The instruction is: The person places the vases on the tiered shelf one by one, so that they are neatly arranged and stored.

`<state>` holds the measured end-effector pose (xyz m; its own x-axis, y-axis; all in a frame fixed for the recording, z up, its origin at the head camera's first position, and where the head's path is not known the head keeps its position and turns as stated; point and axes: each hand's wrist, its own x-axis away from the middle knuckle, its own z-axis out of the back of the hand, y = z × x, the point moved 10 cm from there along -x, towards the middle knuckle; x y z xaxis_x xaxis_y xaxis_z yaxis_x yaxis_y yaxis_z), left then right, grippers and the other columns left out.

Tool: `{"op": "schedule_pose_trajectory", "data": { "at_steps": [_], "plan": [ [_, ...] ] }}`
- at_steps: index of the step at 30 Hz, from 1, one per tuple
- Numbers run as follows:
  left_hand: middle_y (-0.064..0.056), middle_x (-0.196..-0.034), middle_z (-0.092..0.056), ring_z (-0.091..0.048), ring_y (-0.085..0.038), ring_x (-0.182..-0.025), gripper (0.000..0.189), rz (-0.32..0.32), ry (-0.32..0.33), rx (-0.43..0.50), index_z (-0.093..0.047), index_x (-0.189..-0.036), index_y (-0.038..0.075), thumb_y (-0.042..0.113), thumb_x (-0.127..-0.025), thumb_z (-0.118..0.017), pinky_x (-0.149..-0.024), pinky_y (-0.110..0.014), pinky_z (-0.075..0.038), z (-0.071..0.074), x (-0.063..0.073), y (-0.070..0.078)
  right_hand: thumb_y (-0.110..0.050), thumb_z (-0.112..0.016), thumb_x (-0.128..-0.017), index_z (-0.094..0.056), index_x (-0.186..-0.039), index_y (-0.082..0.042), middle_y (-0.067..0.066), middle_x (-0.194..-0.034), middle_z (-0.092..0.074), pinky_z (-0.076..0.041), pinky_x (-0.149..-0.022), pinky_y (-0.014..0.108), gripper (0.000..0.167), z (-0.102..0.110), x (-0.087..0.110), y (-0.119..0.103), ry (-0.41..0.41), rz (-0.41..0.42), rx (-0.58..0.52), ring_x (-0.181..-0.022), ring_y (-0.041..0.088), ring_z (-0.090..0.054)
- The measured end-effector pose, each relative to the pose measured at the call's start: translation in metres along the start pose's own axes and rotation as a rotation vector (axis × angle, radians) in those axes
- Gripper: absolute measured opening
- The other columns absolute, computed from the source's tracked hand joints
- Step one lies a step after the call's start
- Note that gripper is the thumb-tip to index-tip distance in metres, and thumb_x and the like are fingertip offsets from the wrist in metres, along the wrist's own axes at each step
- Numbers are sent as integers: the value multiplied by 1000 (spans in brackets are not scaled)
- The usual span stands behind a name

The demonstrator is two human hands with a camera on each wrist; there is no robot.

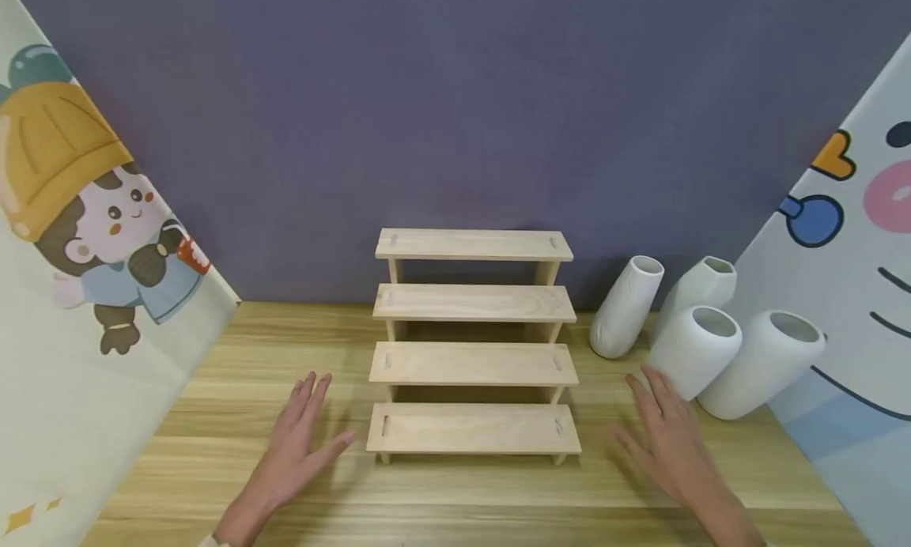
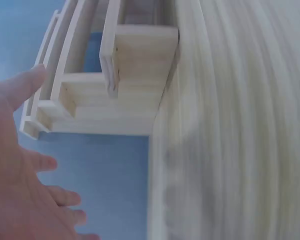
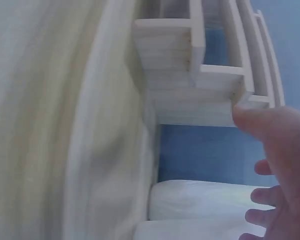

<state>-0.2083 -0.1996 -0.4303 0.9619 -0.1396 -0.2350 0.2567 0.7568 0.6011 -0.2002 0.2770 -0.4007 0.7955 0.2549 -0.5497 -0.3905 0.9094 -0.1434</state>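
Note:
A small wooden step shelf point(image 1: 474, 365) with several tiers stands in the middle of the table, against the back wall. Left of its lowest tier, my left hand point(image 1: 292, 444) hovers with straight, spread fingers and touches nothing. On the other side my right hand point(image 1: 672, 444) is likewise spread, slightly blurred, and holds nothing. Just beyond it stand several white vases: a slim vase point(image 1: 626, 308), a faceted-mouth vase point(image 1: 704, 286), a rounded vase point(image 1: 697, 349) and a wider vase point(image 1: 761, 365). The shelf's side point(image 2: 140, 65) shows in the left wrist view, apart from that hand.
The wood-grain table point(image 1: 455, 499) runs back to a dark blue-grey wall point(image 1: 455, 104). A cartoon-printed panel point(image 1: 164, 357) borders the left side, and another printed panel point(image 1: 854, 310) borders the right, close behind the vases.

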Motion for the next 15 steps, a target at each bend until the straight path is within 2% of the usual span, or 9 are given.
{"op": "schedule_pose_trajectory", "data": {
  "at_steps": [4,5,8,12,13,15],
  "plan": [
    [-29,-164,-15,-19,-55,-148,83,9,-47,177,-18,-160,11,31,-95,-66,-108,-81,-20,-12,-3,0,-68,-37,-98,-53,-130,9,35,-139,-48,-39,-107,55,85,22,-6,-2,149,33,-36,-123,54,-47],
    [-29,-163,-19,-23,-55,-147,81,10,-49,204,-20,-159,10,30,-96,-66,-109,-79,-25,-15,-4,0,-68,-35,-98,-54,-129,9,35,-137,-49,-38,-110,50,85,27,-7,-1,178,30,-42,-121,53,-48],
    [-29,-157,-33,-39,-52,-140,72,30,-44,268,-27,-155,2,26,-98,-64,-108,-71,-37,-22,-6,-4,-67,-37,-99,-56,-123,10,35,-132,-53,-39,-105,50,83,41,-10,2,263,5,-65,-116,53,-50],
    [-27,-144,-52,-57,-42,-126,62,132,-49,362,-36,-149,0,25,-99,-62,-102,-52,-52,-34,-10,-17,-66,-41,-98,-58,-117,11,35,-127,-56,-40,-87,59,81,60,-14,8,374,-30,-85,-110,55,-52],
    [-26,-141,-55,-61,-39,-122,60,163,-59,397,-38,-148,0,25,-99,-62,-98,-47,-55,-37,-11,-20,-65,-42,-98,-59,-116,11,35,-125,-57,-40,-89,58,80,64,-15,10,407,-30,-85,-109,55,-52],
    [-24,-133,-62,-67,-31,-112,57,229,-89,469,-40,-146,1,25,-99,-62,-90,-36,-58,-46,-13,-26,-64,-45,-98,-60,-114,12,36,-124,-57,-44,-101,48,79,72,-16,13,456,-29,-85,-107,56,-52]
  ]
}}
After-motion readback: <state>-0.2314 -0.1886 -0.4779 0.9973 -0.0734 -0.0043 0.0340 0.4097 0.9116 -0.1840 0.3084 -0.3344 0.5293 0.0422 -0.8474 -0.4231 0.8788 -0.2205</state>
